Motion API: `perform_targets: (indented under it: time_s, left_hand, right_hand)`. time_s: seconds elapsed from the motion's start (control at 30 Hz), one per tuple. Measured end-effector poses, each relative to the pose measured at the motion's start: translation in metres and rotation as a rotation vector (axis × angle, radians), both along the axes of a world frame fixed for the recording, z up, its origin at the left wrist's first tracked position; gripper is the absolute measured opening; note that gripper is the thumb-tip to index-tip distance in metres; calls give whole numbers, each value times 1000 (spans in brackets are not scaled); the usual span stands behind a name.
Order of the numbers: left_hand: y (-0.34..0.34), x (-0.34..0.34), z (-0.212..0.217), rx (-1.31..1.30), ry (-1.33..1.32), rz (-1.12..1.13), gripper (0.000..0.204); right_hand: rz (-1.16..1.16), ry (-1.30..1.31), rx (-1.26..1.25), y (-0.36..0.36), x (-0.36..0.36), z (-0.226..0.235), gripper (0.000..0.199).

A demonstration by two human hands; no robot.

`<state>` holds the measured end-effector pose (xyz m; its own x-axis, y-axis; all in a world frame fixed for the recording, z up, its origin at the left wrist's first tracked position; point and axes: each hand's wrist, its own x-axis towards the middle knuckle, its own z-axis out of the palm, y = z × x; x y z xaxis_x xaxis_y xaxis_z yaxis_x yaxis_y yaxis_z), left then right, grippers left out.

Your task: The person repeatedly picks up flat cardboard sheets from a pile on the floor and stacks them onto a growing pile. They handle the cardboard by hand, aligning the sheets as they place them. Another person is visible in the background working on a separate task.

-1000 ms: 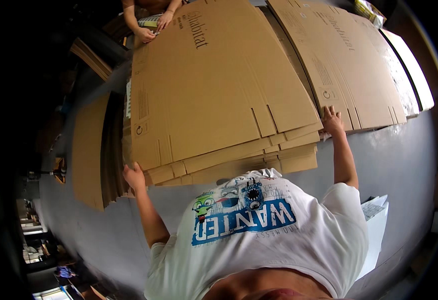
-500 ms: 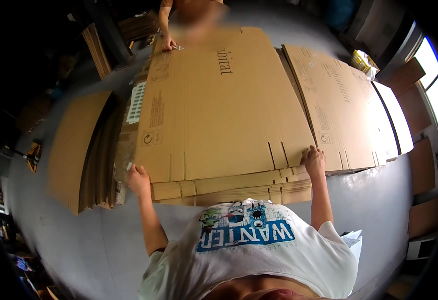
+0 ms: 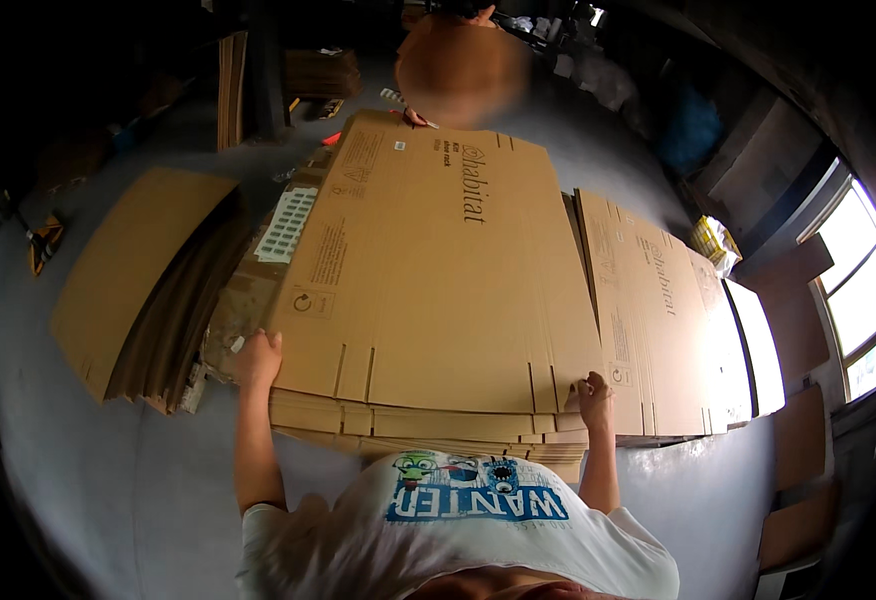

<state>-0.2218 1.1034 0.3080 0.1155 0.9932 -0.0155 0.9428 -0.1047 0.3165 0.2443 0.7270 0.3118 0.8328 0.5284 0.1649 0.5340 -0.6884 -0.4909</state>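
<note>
A large flattened cardboard carton [image 3: 438, 300] lies on top of a stack of the same kind in front of me. My left hand [image 3: 258, 358] is closed at its near left edge, thumb toward the carton. A small white piece [image 3: 238, 344] shows by the fingers of that hand; its kind is unclear. At the near right corner my right hand [image 3: 595, 396] has its fingers curled in on the carton's edge. Across the stack, another person's hand [image 3: 415, 118] touches the far edge. A small white label [image 3: 399, 146] sits near that end.
To the left, a stack of flat cardboard [image 3: 143, 265] stands beside sheets of pale stickers [image 3: 288, 225]. More flattened cartons [image 3: 648, 320] lie close on the right. A yellow basket [image 3: 715, 243] is beyond them, and brown boards [image 3: 798, 440] lean near the window.
My view has shifted, showing more of the carton's far end. The other person's hand has moved along the far edge from the left corner. Both my hands stay at the near corners.
</note>
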Motion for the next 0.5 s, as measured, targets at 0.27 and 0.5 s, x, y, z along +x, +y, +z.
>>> perform_targets:
  time_s: [0.27, 0.5]
  left_hand:
    - [-4, 6, -29, 204, -64, 16, 46]
    - [-17, 14, -2, 46, 51, 45, 47]
  right_hand:
    - [-300, -132, -248, -14, -1, -15, 50]
    - [-315, -124, -2, -28, 14, -26, 41]
